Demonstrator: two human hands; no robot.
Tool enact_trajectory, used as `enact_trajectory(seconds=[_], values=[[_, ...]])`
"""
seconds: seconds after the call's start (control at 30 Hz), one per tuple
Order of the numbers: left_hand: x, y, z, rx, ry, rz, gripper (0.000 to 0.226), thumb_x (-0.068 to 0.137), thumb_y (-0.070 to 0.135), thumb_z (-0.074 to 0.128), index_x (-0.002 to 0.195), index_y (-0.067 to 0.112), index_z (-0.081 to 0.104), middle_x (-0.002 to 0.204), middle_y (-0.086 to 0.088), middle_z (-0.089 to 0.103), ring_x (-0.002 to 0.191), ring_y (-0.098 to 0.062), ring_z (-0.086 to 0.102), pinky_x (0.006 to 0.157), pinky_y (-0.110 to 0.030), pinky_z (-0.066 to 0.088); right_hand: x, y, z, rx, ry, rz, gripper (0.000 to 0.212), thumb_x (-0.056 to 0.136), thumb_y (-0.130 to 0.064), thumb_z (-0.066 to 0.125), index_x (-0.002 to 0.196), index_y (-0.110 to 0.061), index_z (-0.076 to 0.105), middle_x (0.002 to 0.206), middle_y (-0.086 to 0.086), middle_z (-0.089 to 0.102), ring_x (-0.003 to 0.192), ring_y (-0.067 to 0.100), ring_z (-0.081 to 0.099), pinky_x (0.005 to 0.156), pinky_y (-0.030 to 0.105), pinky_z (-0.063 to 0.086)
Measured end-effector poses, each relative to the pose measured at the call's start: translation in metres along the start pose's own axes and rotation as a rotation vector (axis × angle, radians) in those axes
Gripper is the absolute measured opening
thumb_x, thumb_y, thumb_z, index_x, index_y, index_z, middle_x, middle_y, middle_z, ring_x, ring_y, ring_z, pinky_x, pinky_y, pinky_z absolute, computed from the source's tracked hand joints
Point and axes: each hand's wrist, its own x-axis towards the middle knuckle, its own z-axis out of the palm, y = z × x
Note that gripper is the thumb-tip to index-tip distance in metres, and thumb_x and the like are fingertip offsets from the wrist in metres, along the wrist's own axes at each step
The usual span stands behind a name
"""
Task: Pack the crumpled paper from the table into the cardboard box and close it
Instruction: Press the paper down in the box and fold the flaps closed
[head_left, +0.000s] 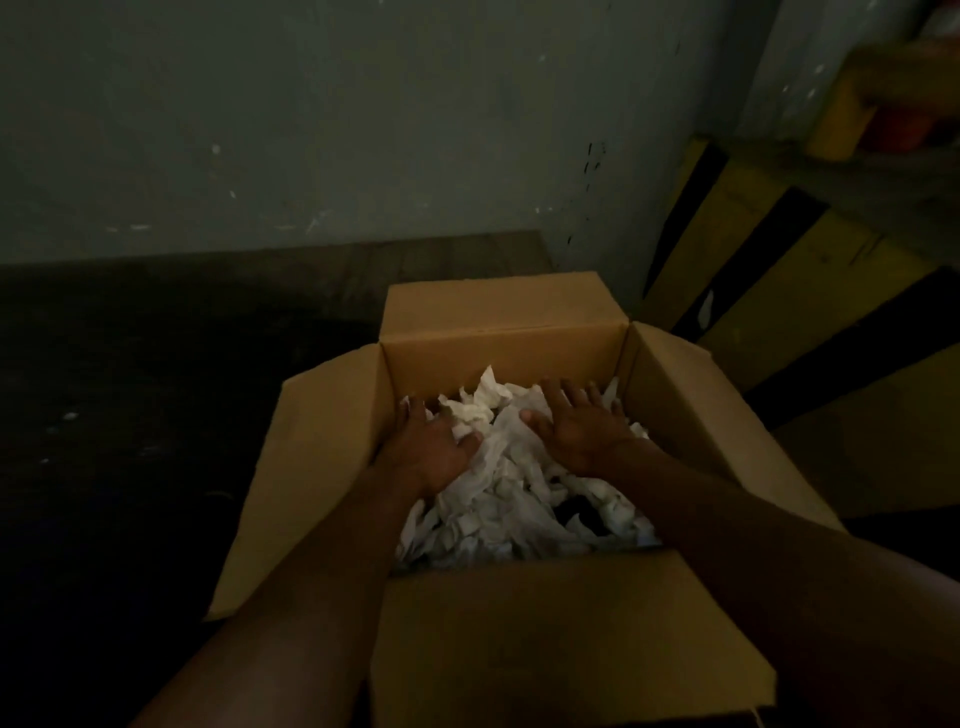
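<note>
A brown cardboard box (498, 358) stands open on a dark table, all of its flaps folded outward. White crumpled paper (511, 493) fills its inside. My left hand (428, 447) lies flat on the paper at the box's left side, fingers spread. My right hand (579, 423) rests palm down on the paper at the right side, fingers apart. Neither hand grips anything. Both forearms reach in over the near flap (566, 639).
The dark table (156, 415) stretches to the left, with a few small pale specks on it. A grey-green wall (337, 130) rises behind. Yellow and black striped boards (779, 270) lean at the right, beside the box.
</note>
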Motion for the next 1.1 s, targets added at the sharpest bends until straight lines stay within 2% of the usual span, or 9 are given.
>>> enact_trajectory(seconds=[0.1,0.2,0.27,0.37,0.53,0.7,0.87,1.03,1.1], values=[[-0.019,0.005,-0.011,0.083,0.152,0.078,0.063,0.096,0.056,0.028,0.149,0.021,0.021,0.158,-0.013,0.009,0.146,-0.032,0.002,0.117,-0.046,0.010,-0.028,-0.002,-0.011,0.063,0.083,-0.031,0.069,0.094,-0.062,0.017,0.150,-0.023,0.009,0.159,0.008,0.010,0.145,0.035,0.007,0.114,0.052,0.012],[-0.031,0.009,-0.014,0.097,0.276,0.155,0.060,0.096,0.056,0.025,0.144,0.022,0.031,0.155,-0.011,0.023,0.144,-0.031,0.013,0.114,-0.050,0.020,-0.058,-0.008,-0.020,0.290,0.217,-0.076,0.059,0.100,-0.048,0.025,0.149,-0.016,0.020,0.155,0.011,0.024,0.140,0.032,0.025,0.111,0.042,0.024],[-0.043,0.016,-0.013,0.099,0.293,0.190,0.061,0.096,0.055,0.024,0.147,0.021,0.026,0.156,-0.011,0.020,0.144,-0.031,0.014,0.115,-0.050,0.020,-0.071,-0.013,-0.024,0.558,0.335,-0.052,0.048,0.101,-0.036,0.034,0.145,-0.014,0.032,0.148,0.011,0.038,0.135,0.029,0.037,0.108,0.037,0.030],[-0.064,0.031,-0.010,0.064,0.248,0.220,0.063,0.099,0.052,0.024,0.151,0.019,0.013,0.159,-0.011,0.007,0.146,-0.030,0.005,0.117,-0.045,0.008,-0.081,-0.016,-0.031,0.929,0.461,0.067,0.040,0.094,-0.011,0.052,0.134,-0.011,0.047,0.135,0.008,0.051,0.126,0.024,0.048,0.102,0.030,0.038],[-0.090,0.050,-0.005,0.078,0.255,0.247,0.062,0.100,0.049,0.023,0.151,0.017,0.014,0.159,-0.012,0.008,0.146,-0.030,0.005,0.117,-0.043,0.004,-0.095,-0.004,-0.045,0.717,0.567,0.132,0.036,0.091,-0.012,0.054,0.127,-0.011,0.055,0.121,0.011,0.062,0.111,0.027,0.058,0.093,0.032,0.046],[-0.109,0.074,0.006,0.104,0.279,0.212,0.061,0.100,0.049,0.019,0.151,0.017,0.012,0.160,-0.011,0.008,0.146,-0.028,0.004,0.118,-0.047,0.003,-0.115,0.027,-0.037,0.425,0.618,0.082,0.024,0.091,-0.019,0.049,0.110,-0.010,0.062,0.103,0.014,0.066,0.094,0.032,0.062,0.070,0.029,0.043],[-0.129,0.112,0.035,0.074,0.349,0.130,0.062,0.099,0.051,0.016,0.152,0.020,0.004,0.160,-0.007,0.007,0.147,-0.024,0.001,0.116,-0.054,-0.002,-0.149,0.063,-0.030,0.325,0.696,0.188,0.018,0.091,-0.030,0.054,0.102,-0.018,0.062,0.097,0.007,0.065,0.088,0.027,0.060,0.076,0.039,0.052],[-0.159,0.151,0.068,0.088,0.404,0.142,0.060,0.100,0.046,0.017,0.152,0.020,0.001,0.160,-0.003,0.005,0.147,-0.021,-0.002,0.115,-0.054,-0.007,-0.181,0.095,-0.016,0.377,0.621,0.414,0.022,0.093,-0.035,0.048,0.100,-0.016,0.059,0.099,0.007,0.063,0.092,0.028,0.060,0.080,0.042,0.051],[-0.169,0.157,0.078,0.114,0.427,0.151,0.058,0.100,0.043,0.015,0.152,0.019,0.002,0.160,-0.004,0.006,0.147,-0.021,-0.002,0.115,-0.054,-0.007,-0.190,0.101,-0.012,0.464,0.593,0.495,0.030,0.094,-0.037,0.045,0.099,-0.011,0.060,0.099,0.010,0.063,0.091,0.030,0.059,0.080,0.038,0.049]])
